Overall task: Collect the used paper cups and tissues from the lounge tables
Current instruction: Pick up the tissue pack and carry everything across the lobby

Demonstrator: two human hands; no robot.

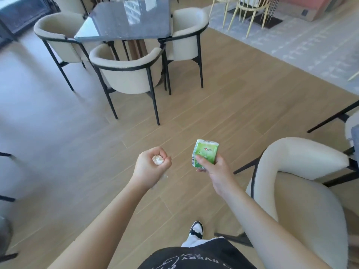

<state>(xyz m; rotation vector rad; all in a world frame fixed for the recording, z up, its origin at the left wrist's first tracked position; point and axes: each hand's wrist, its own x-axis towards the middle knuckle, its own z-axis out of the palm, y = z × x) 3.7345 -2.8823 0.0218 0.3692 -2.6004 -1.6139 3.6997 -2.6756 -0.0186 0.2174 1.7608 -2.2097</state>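
The left hand (150,166) is balled into a tight fist at about 7 o'clock of the view's centre, its grip wrapped fully around a crumpled white tissue (157,159), of which only a small wad shows in the opening between thumb and curled fingers. The right hand (212,169), at about 5 o'clock, holds a small green tissue pack (206,153) in a narrow grip: the thumb presses on the printed face and the fingers curl behind its lower end, so the pack stands tilted above the hand. The two hands are near each other but apart, both held out over the wooden floor (223,105). At 12 o'clock stands a dark glossy bench (128,22) with cream armchairs drawn up around it, the nearest chair (126,74) with its back to the camera. Another cream armchair (303,191) sits just beside the right forearm at 4 o'clock. At 6 o'clock a black-and-white shoe (196,229) rests on the floor below the hands.
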